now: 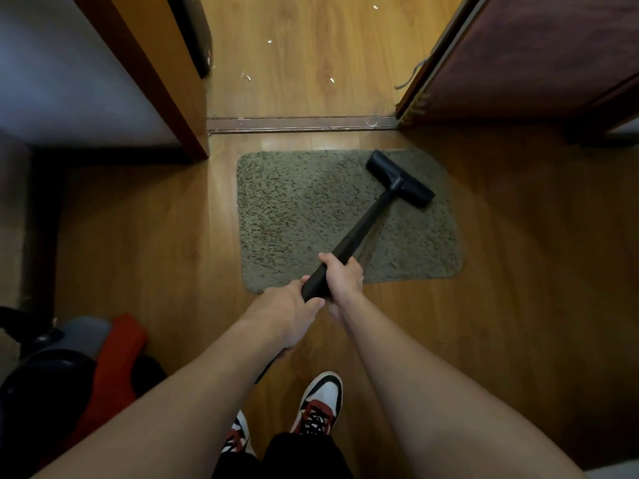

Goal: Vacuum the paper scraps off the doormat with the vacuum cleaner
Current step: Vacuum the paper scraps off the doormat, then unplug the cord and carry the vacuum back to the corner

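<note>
Doormat [311,216] lies on the wood floor; I see no writing. My left hand [287,312] and right hand [342,281] squeeze the vacuum tube [359,229], its head [401,179] at the mat's two o'clock corner.

floor [145,216]: brown wood-look boards
doormat [304,216]: grey-green shag, flat on the floor just beyond the hands [321,288]
vacuum head [401,178]: black, resting on the doormat's far right part
paper scraps [246,77]: white bits on the floor past the threshold strip [301,124], well beyond the hands
shoes [320,402]: on the floor below the hands
</note>
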### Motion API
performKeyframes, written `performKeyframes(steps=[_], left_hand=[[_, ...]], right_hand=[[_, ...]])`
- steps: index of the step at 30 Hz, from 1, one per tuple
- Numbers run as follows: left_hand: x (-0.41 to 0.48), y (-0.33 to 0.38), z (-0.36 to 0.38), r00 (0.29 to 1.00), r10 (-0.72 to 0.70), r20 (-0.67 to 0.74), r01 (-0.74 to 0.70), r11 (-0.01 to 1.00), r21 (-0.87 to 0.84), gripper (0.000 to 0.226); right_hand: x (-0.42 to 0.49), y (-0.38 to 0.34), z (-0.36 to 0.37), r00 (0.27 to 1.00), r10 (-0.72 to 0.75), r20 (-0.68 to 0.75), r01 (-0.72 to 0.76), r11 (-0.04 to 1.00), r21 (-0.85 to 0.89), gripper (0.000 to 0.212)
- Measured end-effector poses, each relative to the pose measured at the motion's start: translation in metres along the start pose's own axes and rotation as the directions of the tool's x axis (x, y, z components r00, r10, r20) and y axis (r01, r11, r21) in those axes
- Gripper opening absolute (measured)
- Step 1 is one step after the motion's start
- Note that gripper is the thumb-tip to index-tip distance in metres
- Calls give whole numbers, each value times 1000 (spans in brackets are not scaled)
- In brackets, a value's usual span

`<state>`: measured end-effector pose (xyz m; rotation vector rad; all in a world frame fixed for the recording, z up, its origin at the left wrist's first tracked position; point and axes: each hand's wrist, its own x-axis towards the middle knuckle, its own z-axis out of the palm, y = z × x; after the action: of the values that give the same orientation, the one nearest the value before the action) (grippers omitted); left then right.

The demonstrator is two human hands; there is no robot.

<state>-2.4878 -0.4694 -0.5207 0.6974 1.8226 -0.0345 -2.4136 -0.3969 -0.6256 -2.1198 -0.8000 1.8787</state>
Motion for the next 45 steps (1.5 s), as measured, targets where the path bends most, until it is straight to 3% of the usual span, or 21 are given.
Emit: performKeyframes(steps=[5,8,13,18,22,25,28,30,31,32,33,35,37,41,45], left_hand=[[-17,-8,1,995,-28,-92,37,994,101,55],[-31,-22,-3,992,-31,-125,49,989,143,52],[-65,-72,-12,986,-32,-166,63,980,187,43],[-109,-142,-8,975,-35,-220,75,981,179,30],[-138,-187,-6,963,-20,-271,72,980,184,36],[-151,-207,-7,956,-43,-290,91,984,154,36],[-154,-217,-11,951,-69,-301,115,984,138,31],[-152,-222,-16,953,-98,-287,144,979,143,30],[-152,-224,-20,953,-114,-279,158,978,140,30],[-151,-228,-22,952,-124,-279,166,977,132,30],[-151,-231,-25,950,-128,-285,169,978,125,30],[-151,-236,-27,946,-127,-297,166,980,108,31],[-151,-240,-27,944,-141,-298,170,983,73,32],[-148,-247,-24,950,-213,-231,204,977,-59,40],[-152,-248,-19,940,-278,-200,243,953,-181,43]], right_hand=[[-13,1,5,999,37,26,-37,999,22,79],[-31,6,14,997,50,62,-53,997,52,59],[-80,29,47,988,85,128,-95,993,70,45],[-142,68,79,947,217,236,-240,968,72,18],[-177,97,100,918,263,298,-302,949,90,15],[-188,112,110,907,281,312,-316,946,66,31],[-190,111,113,909,274,314,-258,962,-91,41],[-184,104,112,926,211,314,-93,931,-352,54],[-179,99,110,937,148,317,41,854,-518,68],[-176,95,107,936,66,346,201,708,-677,85],[-173,89,104,909,-19,417,367,513,-776,96],[-170,79,97,763,-72,642,643,182,-744,94],[-169,67,97,576,-1,818,818,3,-576,84],[-168,60,118,359,231,904,932,-142,-334,79],[-153,69,137,172,381,908,985,-36,-171,67]])
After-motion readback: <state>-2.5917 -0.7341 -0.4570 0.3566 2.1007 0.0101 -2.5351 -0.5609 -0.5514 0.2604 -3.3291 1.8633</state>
